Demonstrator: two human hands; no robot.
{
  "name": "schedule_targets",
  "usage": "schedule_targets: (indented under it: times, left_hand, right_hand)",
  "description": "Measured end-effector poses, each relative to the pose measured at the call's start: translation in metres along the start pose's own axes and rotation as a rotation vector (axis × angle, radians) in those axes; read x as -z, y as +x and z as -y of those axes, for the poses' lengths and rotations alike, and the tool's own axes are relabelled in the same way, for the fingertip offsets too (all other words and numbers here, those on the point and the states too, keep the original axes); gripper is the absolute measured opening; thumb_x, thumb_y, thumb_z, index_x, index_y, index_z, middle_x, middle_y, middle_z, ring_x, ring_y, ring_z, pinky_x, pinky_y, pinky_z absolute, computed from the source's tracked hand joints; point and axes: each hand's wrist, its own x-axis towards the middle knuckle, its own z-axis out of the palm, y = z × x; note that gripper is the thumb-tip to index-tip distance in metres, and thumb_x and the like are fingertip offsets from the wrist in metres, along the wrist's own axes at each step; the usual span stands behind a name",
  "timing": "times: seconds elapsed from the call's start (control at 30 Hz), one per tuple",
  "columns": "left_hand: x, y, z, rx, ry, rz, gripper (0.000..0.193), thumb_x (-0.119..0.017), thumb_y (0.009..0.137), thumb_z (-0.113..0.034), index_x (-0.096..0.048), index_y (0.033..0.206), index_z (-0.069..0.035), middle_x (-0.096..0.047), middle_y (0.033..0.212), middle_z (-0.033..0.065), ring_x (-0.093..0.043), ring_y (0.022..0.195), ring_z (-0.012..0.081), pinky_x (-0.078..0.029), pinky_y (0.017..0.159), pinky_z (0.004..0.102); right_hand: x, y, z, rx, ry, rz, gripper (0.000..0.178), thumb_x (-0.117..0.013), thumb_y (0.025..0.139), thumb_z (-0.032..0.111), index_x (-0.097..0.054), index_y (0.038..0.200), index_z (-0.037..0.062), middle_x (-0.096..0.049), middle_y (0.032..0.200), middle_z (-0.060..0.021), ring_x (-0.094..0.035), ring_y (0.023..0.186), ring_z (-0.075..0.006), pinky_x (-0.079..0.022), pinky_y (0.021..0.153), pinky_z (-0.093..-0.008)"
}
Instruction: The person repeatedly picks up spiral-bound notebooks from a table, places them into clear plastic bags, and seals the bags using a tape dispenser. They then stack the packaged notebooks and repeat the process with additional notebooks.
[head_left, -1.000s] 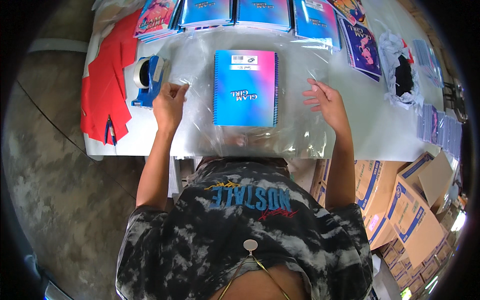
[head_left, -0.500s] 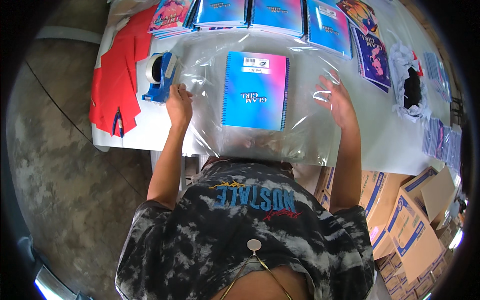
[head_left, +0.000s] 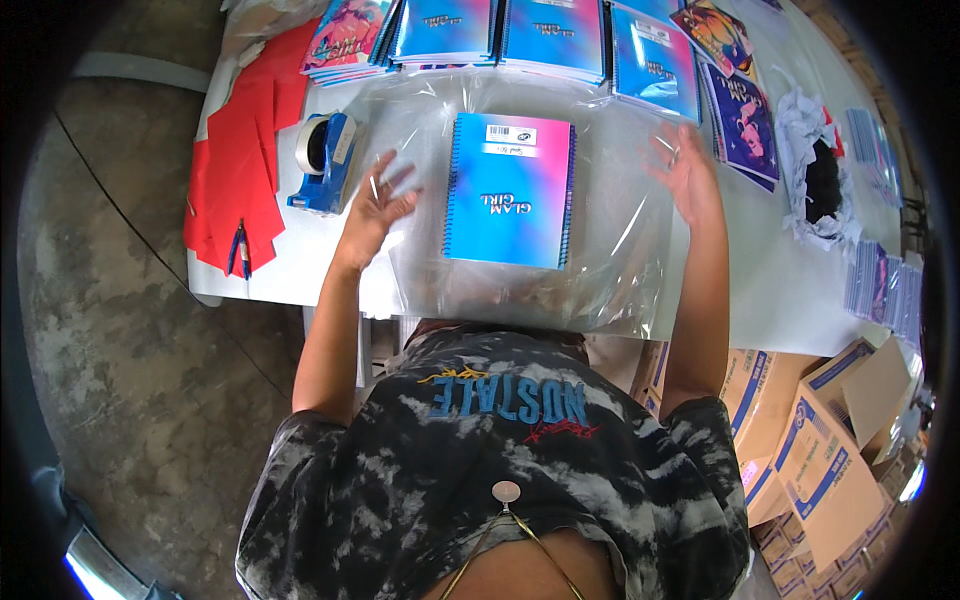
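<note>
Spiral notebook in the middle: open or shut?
Shut. The spiral notebook lies flat on the clear plastic sheet, its blue-pink cover facing up, no inner pages showing.

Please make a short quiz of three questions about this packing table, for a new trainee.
1. True or false: the spiral notebook lies on the clear plastic sheet, between the left hand and the right hand.
2. Which thing stands just to the left of the left hand? A) a cardboard box B) a blue tape dispenser C) a stack of notebooks
3. Fill in: the sheets of paper at the left end of the white table are ____ in colour.

Key: 1 true; 2 B; 3 red
</note>
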Motion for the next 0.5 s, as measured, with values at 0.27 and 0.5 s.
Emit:
schedule_targets:
  times: [0.27,0.5]
  left_hand:
    - [-0.008,-0.006,-0.032,-0.006,0.299,0.192,0.017,-0.064,0.084,-0.02,-0.065,0.078,-0.004,-0.059,0.105,0.0135,-0.059,0.093,0.0192,-0.046,0.078,0.03]
    - [-0.046,0.011,-0.025,-0.27,0.257,0.251,0.019,-0.061,0.084,-0.016,-0.059,0.067,-0.009,-0.02,0.148,0.016,-0.024,0.136,0.0255,-0.026,0.103,0.0385]
  right_hand:
    - [0.001,-0.071,0.002,-0.254,-0.942,0.219,0.031,-0.068,0.078,0.024,-0.059,0.087,-0.0037,-0.048,0.13,-0.0204,-0.048,0.119,-0.0217,-0.045,0.077,-0.0281]
    - [-0.044,-0.067,-0.049,0.457,-0.574,0.365,0.018,-0.064,0.08,0.014,-0.055,0.074,-0.0001,-0.034,0.14,-0.0215,-0.039,0.124,-0.02,-0.031,0.098,-0.0307]
